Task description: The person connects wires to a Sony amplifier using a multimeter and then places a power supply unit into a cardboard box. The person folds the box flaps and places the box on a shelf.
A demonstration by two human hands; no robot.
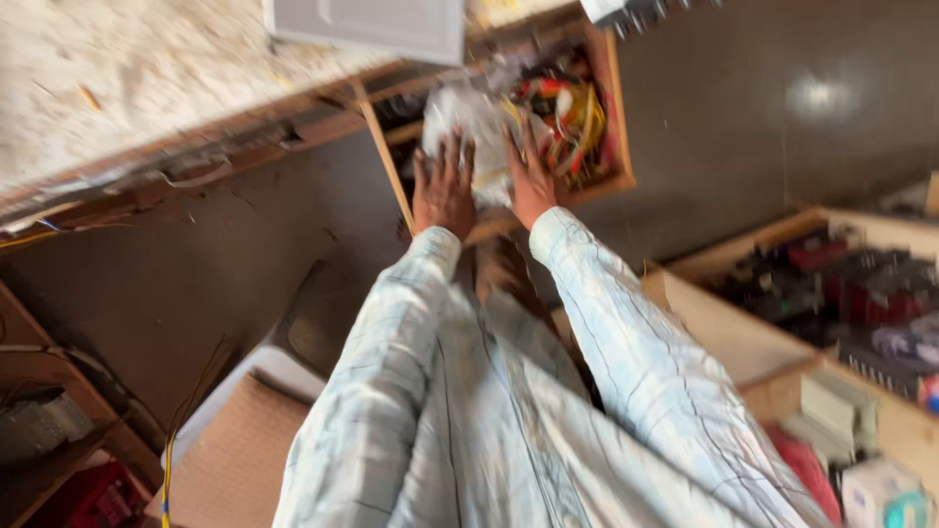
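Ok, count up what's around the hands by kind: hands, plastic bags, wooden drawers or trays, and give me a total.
Hands: 2, left hand and right hand, both on the bag
Plastic bag: 1, whitish bag
Wooden drawers: 2, wire drawer and parts tray
Total: 5

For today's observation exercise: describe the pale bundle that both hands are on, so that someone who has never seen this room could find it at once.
Start at the open wooden drawer pulled out beneath the speckled countertop. At its front lies a crumpled whitish plastic bag, with the left hand and right hand pressed on it. Unlike the tangle of red and yellow wires behind it, it is pale and soft-looking.
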